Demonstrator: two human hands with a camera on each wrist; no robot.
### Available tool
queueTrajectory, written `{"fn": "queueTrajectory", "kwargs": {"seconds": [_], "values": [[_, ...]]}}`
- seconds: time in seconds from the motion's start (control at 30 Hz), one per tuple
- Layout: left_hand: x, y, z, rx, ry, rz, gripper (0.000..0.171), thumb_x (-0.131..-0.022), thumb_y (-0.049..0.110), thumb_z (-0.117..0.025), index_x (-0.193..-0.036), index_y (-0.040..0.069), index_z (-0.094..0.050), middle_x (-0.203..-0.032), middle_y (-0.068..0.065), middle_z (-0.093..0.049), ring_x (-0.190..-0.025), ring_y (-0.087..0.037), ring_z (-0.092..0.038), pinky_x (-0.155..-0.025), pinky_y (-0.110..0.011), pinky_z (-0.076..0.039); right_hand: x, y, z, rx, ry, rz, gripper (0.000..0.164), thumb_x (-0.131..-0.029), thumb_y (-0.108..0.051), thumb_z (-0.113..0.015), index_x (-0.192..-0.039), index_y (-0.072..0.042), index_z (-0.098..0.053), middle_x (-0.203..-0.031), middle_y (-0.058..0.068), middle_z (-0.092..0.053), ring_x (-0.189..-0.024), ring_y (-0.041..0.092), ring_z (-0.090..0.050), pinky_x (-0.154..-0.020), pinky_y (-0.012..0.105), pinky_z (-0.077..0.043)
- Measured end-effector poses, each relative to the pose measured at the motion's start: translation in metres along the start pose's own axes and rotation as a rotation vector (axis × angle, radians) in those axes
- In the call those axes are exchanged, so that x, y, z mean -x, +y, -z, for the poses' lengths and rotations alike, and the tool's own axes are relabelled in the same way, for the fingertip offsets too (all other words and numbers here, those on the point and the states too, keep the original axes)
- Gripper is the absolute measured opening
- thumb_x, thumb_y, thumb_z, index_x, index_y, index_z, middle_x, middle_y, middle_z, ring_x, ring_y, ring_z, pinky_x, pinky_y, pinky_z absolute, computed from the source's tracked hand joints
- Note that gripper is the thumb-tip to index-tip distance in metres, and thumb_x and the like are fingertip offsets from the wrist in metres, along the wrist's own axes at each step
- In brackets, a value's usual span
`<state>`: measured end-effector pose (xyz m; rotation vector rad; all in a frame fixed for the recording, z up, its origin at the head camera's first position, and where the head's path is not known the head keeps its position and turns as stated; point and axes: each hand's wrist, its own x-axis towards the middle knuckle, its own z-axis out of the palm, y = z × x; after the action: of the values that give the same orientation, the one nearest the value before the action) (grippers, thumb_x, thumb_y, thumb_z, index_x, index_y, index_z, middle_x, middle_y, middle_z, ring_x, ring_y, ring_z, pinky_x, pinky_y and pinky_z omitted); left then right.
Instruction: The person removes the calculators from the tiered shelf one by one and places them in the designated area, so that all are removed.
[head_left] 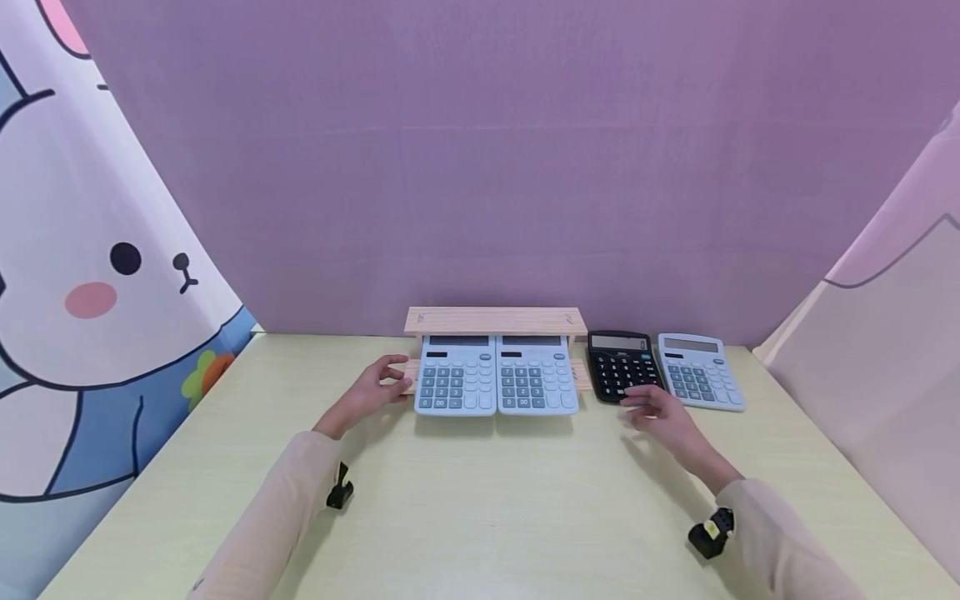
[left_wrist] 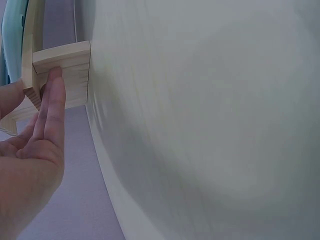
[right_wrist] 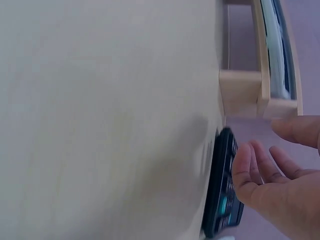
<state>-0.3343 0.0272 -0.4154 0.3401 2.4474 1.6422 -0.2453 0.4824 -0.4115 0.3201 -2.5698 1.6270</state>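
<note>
Two light blue calculators [head_left: 455, 377] lie side by side on a small wooden shelf [head_left: 497, 320] against the back wall. At the shelf's left end is my left hand [head_left: 369, 392]; in the left wrist view its thumb and fingers [left_wrist: 54, 107] grip the end of the lower board from either side. My right hand [head_left: 666, 423] hovers over the front edge of a black calculator [head_left: 620, 360], fingers loosely bent, nothing held. The right wrist view puts its fingertips close to that calculator's keys, apart from the shelf.
Right of the black calculator lies another light blue calculator [head_left: 700, 372] on the pale table [head_left: 480, 517]. A purple cloth wall [head_left: 495, 167] rises behind the shelf. Printed curtains [head_left: 112, 208] hang at both sides. Each wrist carries a small black camera [head_left: 340, 487].
</note>
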Motion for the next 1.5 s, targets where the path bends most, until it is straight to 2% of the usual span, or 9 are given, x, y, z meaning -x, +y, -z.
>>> {"fn": "queueTrajectory", "kwargs": {"seconds": [0.2,0.47,0.73,0.93,1.13,1.5], "values": [[0.001,0.000,0.000,0.006,-0.006,-0.009,0.055,-0.092,0.009,-0.053,-0.139,0.000,-0.027,-0.119,-0.028,-0.045,-0.095,-0.027,-0.062,-0.086,-0.034,-0.056,-0.001,-0.006,-0.016,-0.083,-0.044,-0.031,0.045,-0.081,0.011,-0.051,-0.124,0.016,-0.037,-0.117,0.038,-0.048,-0.090,0.014,-0.061,-0.077,0.027,-0.057],[0.000,0.001,0.000,-0.013,-0.008,0.010,0.054,-0.092,0.010,-0.053,-0.139,0.002,-0.028,-0.120,-0.026,-0.045,-0.096,-0.026,-0.061,-0.086,-0.034,-0.055,-0.006,-0.010,-0.035,-0.147,-0.079,-0.062,0.047,-0.080,0.012,-0.050,-0.124,0.016,-0.036,-0.119,0.038,-0.047,-0.093,0.018,-0.061,-0.078,0.025,-0.056],[-0.001,0.000,0.000,-0.014,-0.004,0.012,0.054,-0.092,0.010,-0.054,-0.139,0.002,-0.029,-0.119,-0.025,-0.045,-0.095,-0.024,-0.060,-0.086,-0.034,-0.056,-0.009,-0.021,-0.046,-0.233,-0.102,-0.119,0.051,-0.082,0.009,-0.050,-0.129,0.014,-0.031,-0.125,0.037,-0.042,-0.098,0.021,-0.061,-0.086,0.036,-0.055],[-0.001,-0.001,0.001,-0.019,-0.009,-0.009,0.054,-0.092,0.011,-0.053,-0.139,0.000,-0.027,-0.119,-0.027,-0.045,-0.096,-0.026,-0.060,-0.087,-0.036,-0.055,-0.014,-0.025,-0.053,-0.259,-0.078,-0.165,0.051,-0.085,0.003,-0.054,-0.130,0.011,-0.032,-0.126,0.032,-0.043,-0.095,0.018,-0.060,-0.086,0.032,-0.055],[0.000,-0.001,0.000,-0.024,-0.005,-0.016,0.054,-0.092,0.009,-0.054,-0.138,0.000,-0.029,-0.118,-0.026,-0.046,-0.094,-0.024,-0.060,-0.085,-0.034,-0.056,-0.019,-0.027,-0.059,-0.301,-0.058,-0.196,0.053,-0.084,0.005,-0.055,-0.131,0.009,-0.031,-0.126,0.030,-0.044,-0.093,0.018,-0.060,-0.087,0.035,-0.055],[-0.001,-0.002,0.000,-0.011,0.000,-0.011,0.054,-0.092,0.009,-0.054,-0.139,0.001,-0.028,-0.120,-0.027,-0.046,-0.097,-0.026,-0.060,-0.085,-0.033,-0.056,-0.022,-0.030,-0.067,-0.360,-0.053,-0.191,0.055,-0.083,0.007,-0.054,-0.131,0.009,-0.028,-0.121,0.025,-0.045,-0.089,0.012,-0.058,-0.084,0.029,-0.055]]}}
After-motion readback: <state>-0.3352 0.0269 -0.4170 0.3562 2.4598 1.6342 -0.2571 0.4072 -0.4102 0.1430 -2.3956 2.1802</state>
